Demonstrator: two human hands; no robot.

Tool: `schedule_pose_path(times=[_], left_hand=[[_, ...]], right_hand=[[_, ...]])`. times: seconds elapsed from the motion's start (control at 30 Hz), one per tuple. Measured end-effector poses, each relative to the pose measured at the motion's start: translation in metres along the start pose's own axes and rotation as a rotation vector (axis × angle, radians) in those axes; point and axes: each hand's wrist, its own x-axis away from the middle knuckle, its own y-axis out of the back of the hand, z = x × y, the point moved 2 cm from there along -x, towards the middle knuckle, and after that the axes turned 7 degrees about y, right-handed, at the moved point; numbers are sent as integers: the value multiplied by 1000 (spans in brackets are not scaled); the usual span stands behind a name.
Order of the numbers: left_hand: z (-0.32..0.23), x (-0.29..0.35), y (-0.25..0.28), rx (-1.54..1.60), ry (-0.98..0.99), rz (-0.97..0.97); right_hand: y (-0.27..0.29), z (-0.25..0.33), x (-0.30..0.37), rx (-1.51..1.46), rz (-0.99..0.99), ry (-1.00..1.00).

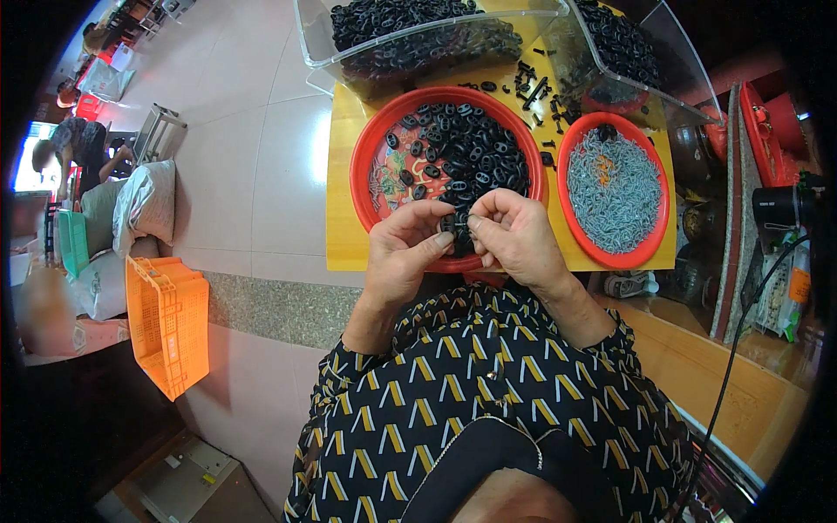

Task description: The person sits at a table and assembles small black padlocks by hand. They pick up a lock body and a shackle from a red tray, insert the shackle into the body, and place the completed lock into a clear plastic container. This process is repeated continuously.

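Observation:
My left hand (406, 251) pinches a small black oval plastic piece (448, 224) between thumb and fingertips, over the near rim of a round red tray (359, 166). Close beside it, the thumb and index finger of my right hand (521, 237) are pressed together; whatever they hold is too small to make out. Many loose black oval pieces (488, 144) with two holes lie in the tray, heaped toward its right side. To the right, a smaller red tray (573, 228) holds a pile of small silver screws (615, 200), with a few orange bits and a black piece on top.
Two clear plastic bins (418, 39) (641, 83) full of black parts stand at the back of the yellow table (343, 227). Loose black parts (534, 87) lie between them and the trays. An orange crate (170, 322) is on the floor at left. Another person (78, 152) bends over farther off.

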Motion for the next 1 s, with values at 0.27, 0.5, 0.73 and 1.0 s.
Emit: schedule_pose_path(times=[0.27, 0.5, 0.73, 1.0], left_hand=[[1, 0, -3, -12, -11, -1], [0, 1, -6, -33, -4, -16], [3, 2, -3, -55, -5, -15], [1, 3, -3, -36, -7, 10]], right_hand=[[-1, -3, -1, -42, 2, 6], [-1, -2, 0, -11, -5, -5], [-2, -1, -1, -7, -15, -18], [4, -11, -6, -278, 147, -6]])
